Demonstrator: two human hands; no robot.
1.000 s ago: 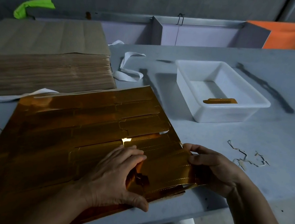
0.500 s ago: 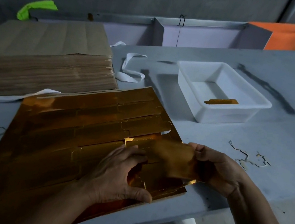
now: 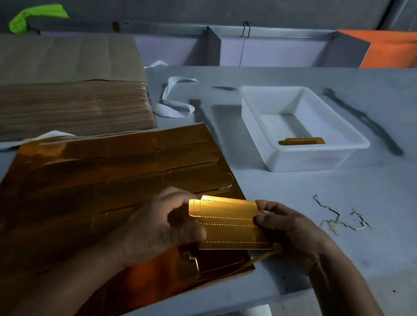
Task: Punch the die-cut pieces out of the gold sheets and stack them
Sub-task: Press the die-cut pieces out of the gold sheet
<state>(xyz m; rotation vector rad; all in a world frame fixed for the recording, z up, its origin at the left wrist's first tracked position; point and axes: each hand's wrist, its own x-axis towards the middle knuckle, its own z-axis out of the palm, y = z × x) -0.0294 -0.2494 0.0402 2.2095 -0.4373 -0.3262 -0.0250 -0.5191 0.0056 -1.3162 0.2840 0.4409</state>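
I am pinching the gold piece [image 3: 229, 224] endwise between left hand [image 3: 160, 221] and right hand [image 3: 288, 232], long axis crosswise above the table's [image 3: 372, 212] near edge, the white tray [image 3: 306, 160] lying beyond, nearer the right hand.

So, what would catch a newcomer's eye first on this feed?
The brightly lit punched piece stands out first, pinched between the left hand and right hand over the near right corner of the big gold sheet. Further back on the right, a white tub holds a gold strip.
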